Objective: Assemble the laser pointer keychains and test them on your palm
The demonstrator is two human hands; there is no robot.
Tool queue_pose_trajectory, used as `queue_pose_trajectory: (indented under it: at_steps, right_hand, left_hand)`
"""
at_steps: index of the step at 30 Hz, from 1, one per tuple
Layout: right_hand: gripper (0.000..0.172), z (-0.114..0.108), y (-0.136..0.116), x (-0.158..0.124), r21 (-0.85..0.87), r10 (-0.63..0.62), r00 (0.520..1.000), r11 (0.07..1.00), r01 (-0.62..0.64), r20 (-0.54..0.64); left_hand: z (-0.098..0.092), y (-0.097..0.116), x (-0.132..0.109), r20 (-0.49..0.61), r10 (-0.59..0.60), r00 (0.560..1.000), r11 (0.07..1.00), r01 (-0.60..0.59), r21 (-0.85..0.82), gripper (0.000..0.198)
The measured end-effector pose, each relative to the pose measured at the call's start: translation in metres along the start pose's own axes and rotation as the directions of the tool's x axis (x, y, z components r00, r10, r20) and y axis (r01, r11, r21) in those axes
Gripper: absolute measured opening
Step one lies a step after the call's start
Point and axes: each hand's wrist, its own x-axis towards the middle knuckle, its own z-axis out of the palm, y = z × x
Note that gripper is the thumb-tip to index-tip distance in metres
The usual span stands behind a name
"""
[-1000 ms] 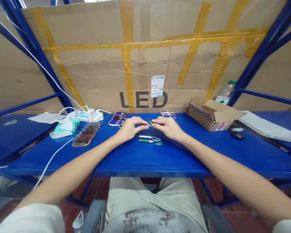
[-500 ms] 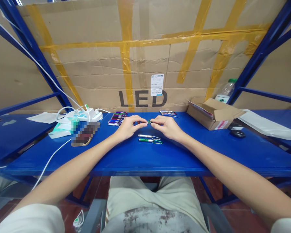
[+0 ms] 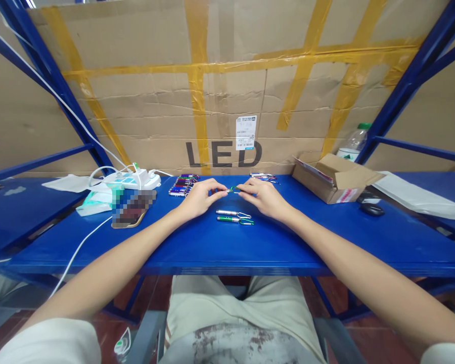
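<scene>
In front of me, just above the table, my left hand [image 3: 201,198] and my right hand [image 3: 264,197] face each other with fingertips pinched. Between them shows a small green carabiner clip [image 3: 234,188], with a bit of silver at its left end. Fingers hide the rest of it. Nearer to me lie a silver penlight with a clip [image 3: 228,213] and a green penlight with a clip [image 3: 229,219], side by side. Beyond my left hand is a row of several coloured penlights [image 3: 182,188], partly covered by that hand. Another small group of penlights [image 3: 263,177] lies behind my right hand.
On the left are a phone [image 3: 131,215], a face mask [image 3: 100,198] and a white power strip [image 3: 134,179] with cables. An open cardboard box [image 3: 333,177], a black mouse [image 3: 372,209] and a bottle [image 3: 353,141] stand right. Cardboard [image 3: 155,116] walls off the back.
My fingertips have drawn slightly apart, and more of the green clip shows between them. The penlights on the table have not moved.
</scene>
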Motion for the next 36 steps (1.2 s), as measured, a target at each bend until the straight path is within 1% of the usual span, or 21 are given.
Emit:
queue_pose_trajectory:
  at_steps: [6, 9, 13, 16, 19, 25, 31, 36]
  right_hand:
    - [0.034, -0.001, 0.008, -0.001, 0.057, 0.036, 0.997, 0.998, -0.039, 0.064]
    - [0.033, 0.0, 0.01, 0.0, 0.095, 0.068, 0.994, 0.993, -0.076, 0.09]
    - [0.03, -0.001, 0.012, 0.0, 0.15, 0.099, 0.984, 0.981, -0.121, 0.148]
    - [0.027, -0.005, 0.013, 0.0, 0.179, 0.131, 0.973, 0.97, -0.166, 0.192]
    - [0.025, -0.008, 0.013, 0.001, 0.208, 0.159, 0.96, 0.956, -0.208, 0.232]
    - [0.022, -0.012, 0.01, -0.001, 0.348, 0.185, 0.926, 0.888, -0.301, 0.329]
    - [0.025, -0.016, 0.006, -0.002, 0.31, 0.191, 0.903, 0.894, -0.322, 0.385]
    - [0.02, -0.016, 0.004, -0.002, 0.252, 0.206, 0.904, 0.916, -0.313, 0.375]
  left_hand:
    - [-0.003, -0.003, -0.001, 0.101, 0.003, 0.995, 0.994, -0.014, 0.108, 0.034]
    - [-0.004, -0.005, -0.001, 0.152, -0.001, 0.988, 0.992, -0.018, 0.125, 0.035]
    - [-0.005, -0.008, -0.001, 0.191, 0.013, 0.982, 0.99, -0.039, 0.134, 0.036]
    - [-0.005, -0.01, -0.001, 0.216, 0.024, 0.976, 0.991, -0.052, 0.126, 0.036]
    - [-0.004, -0.01, -0.002, 0.246, 0.008, 0.969, 0.989, -0.044, 0.14, 0.034]
    - [-0.003, -0.008, -0.003, 0.284, -0.014, 0.959, 0.99, -0.027, 0.141, 0.027]
    - [-0.004, -0.003, -0.003, 0.312, -0.021, 0.95, 0.991, -0.021, 0.129, 0.026]
    - [-0.003, -0.003, -0.003, 0.305, -0.024, 0.952, 0.994, -0.011, 0.113, 0.029]
